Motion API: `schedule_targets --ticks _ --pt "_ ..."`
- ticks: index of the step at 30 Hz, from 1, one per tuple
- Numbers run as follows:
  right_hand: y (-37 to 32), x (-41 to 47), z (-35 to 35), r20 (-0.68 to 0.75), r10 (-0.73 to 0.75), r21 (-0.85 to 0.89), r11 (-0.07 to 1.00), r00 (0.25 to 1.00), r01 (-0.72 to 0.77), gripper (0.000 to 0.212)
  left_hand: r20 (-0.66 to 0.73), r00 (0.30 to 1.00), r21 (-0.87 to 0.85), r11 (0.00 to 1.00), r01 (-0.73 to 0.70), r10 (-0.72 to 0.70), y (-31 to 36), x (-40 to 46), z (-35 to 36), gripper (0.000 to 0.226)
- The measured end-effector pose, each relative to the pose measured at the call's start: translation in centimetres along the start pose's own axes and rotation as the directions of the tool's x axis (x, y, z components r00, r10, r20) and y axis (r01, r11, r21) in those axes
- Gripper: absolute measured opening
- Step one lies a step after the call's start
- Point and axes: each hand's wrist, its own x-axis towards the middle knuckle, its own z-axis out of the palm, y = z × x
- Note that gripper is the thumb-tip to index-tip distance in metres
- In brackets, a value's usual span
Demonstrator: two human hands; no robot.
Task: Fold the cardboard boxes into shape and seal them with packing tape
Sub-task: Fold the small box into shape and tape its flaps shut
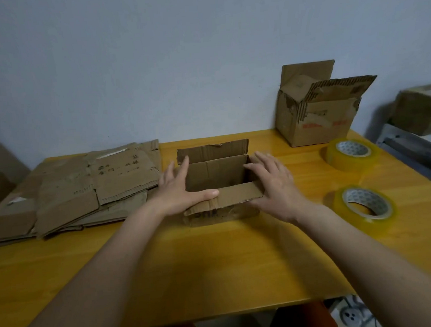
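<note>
Both hands (226, 188) flat-fingered, pressing small cardboard box (218, 178) between them; light, floppy flaps, so bracing the side walls.

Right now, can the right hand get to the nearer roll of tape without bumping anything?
Probably yes. The right hand rests open on the small box, and the nearer tape roll lies flat just to its right, with only bare table between them.

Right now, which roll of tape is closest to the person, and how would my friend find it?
Look at the yellow wooden table and go to its right side, past the small open box between the hands. Two yellowish tape rolls lie flat there. Pick the near tape roll, by the front edge beside the right forearm, not the far tape roll nearer the wall.
</note>
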Motion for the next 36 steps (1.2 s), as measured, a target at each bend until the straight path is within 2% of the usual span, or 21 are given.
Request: schedule_targets --ticks 2,4,5,6,7,8,9,10,11,12,13,16,18,21,23,27,32,34,36 --pt "0.4 -0.2 0.3 -0.124 -0.033 -0.08 0.996 0.992 0.023 0.054 0.021 0.999 -0.013 1.0 -0.025 0.025 0.4 0.2 0.3 0.127" --pt "0.9 -0.1 0.5 -0.163 -0.065 -0.165 0.986 0.984 0.037 0.034 -0.037 0.998 -0.077 0.995 -0.06 0.058 1.0 0.8 0.8 0.119" --pt "1.1 0.2 0.5 -0.167 -0.061 -0.195 0.98 0.984 0.028 0.029 -0.132 0.989 -0.104 0.991 -0.082 0.068 1.5 1.1 1.1 0.11" --pt "1.4 0.6 0.3 -0.18 -0.049 -0.22 0.975 0.982 0.008 0.026 -0.283 0.955 -0.101 0.988 -0.116 0.083 2.0 1.3 1.5 0.097" --pt "1.8 1.3 0.0 -0.198 -0.029 -0.244 0.97 0.98 -0.021 0.024 -0.48 0.867 -0.043 0.983 -0.176 0.135 2.4 1.6 1.9 0.078" --pt "2.3 2.0 -0.3 -0.215 -0.002 -0.267 0.962 0.977 -0.057 0.024 -0.646 0.719 0.085 0.96 -0.267 0.257 2.8 1.9 2.3 0.057" --pt "2.9 2.8 -0.6 -0.223 0.024 -0.29 0.953 0.975 -0.09 0.024 -0.71 0.554 0.26 0.893 -0.368 0.435 3.1 2.1 2.7 0.041" --pt "3.5 3.6 -0.7 -0.221 0.046 -0.313 0.943 0.974 -0.115 0.025 -0.657 0.445 0.411 0.785 -0.464 0.608 3.3 2.2 3.4 0.03" --pt "4.2 4.3 -0.8 -0.216 0.062 -0.332 0.934 0.974 -0.133 0.026 -0.543 0.413 0.501 0.677 -0.539 0.731 3.3 2.4 4.3 0.024" --pt "4.8 4.9 -0.8 -0.218 0.07 -0.347 0.927 0.973 -0.145 0.025 -0.432 0.439 0.542 0.615 -0.572 0.788 3.2 2.8 5.2 0.019" --pt "5.3 5.5 -0.7 -0.229 0.072 -0.357 0.922 0.971 -0.152 0.024 -0.348 0.5 0.555 0.604 -0.572 0.793 3.0 3.5 6.1 0.017" --pt "6.7 7.5 -0.8 -0.254 0.06 -0.372 0.915 0.965 -0.155 0.016 -0.165 0.743 0.565 0.679 -0.468 0.649 3.1 6.0 8.0 0.044" --pt "7.8 9.4 -1.0 -0.231 0.054 -0.36 0.923 0.971 -0.137 0.014 -0.06 0.814 0.607 0.668 -0.43 0.578 3.8 8.4 8.3 0.058" --pt "9.7 12.7 -1.5 -0.213 0.051 -0.344 0.931 0.976 -0.124 0.024 0.028 0.844 0.717 0.578 -0.39 0.535 5.1 12.8 8.7 0.067" --pt "11.1 14.8 -1.6 -0.207 0.041 -0.314 0.944 0.977 -0.106 0.034 0.066 0.87 0.734 0.567 -0.374 0.489 5.8 15.7 9.0 0.069" --pt "13.6 18.0 -1.3 -0.137 0.043 -0.223 0.972 0.99 -0.073 0.059 0.117 0.914 0.703 0.618 -0.352 0.388 6.9 20.6 9.7 0.071" --pt "14.9 20.1 -1.1 -0.028 0.188 -0.125 0.974 0.982 -0.19 0.095 0.086 0.944 0.59 0.747 -0.307 0.32 8.0 24.1 9.7 0.069" --pt "14.4 20.1 -1.0 -0.092 0.223 -0.141 0.962 0.97 -0.235 0.101 0.053 0.945 0.521 0.798 -0.301 0.322 7.6 24.2 9.0 0.07" --pt "13.5 19.8 -0.8 -0.23 0.187 -0.215 0.947 0.955 -0.237 0.099 0.014 0.948 0.474 0.832 -0.287 0.319 6.6 23.3 8.1 0.069"
